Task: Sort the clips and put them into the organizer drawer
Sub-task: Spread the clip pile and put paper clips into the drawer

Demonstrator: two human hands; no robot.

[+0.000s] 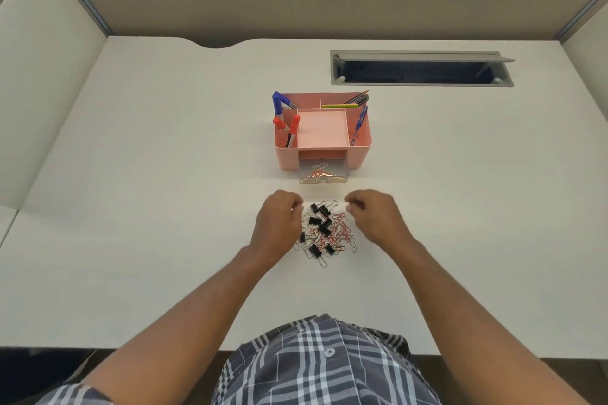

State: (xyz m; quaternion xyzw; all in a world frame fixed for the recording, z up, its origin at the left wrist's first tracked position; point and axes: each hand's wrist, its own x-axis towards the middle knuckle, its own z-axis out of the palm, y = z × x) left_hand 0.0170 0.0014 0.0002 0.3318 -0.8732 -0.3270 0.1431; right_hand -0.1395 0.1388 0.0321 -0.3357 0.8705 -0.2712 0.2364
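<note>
A pile of clips lies on the white desk: black binder clips mixed with silver and rose-coloured paper clips. My left hand sits at the pile's left edge and my right hand at its right edge. Both hands have their fingers curled inward over the pile's far side. Whether either one pinches a clip is too small to tell. Beyond the pile stands the pink organizer. Its clear drawer is pulled out toward me and holds a few rose paper clips.
Blue and red markers, a pencil and pens stand in the organizer's side and back compartments; its square middle tray holds nothing. A grey cable hatch is open at the back right. Beige partition walls enclose the desk.
</note>
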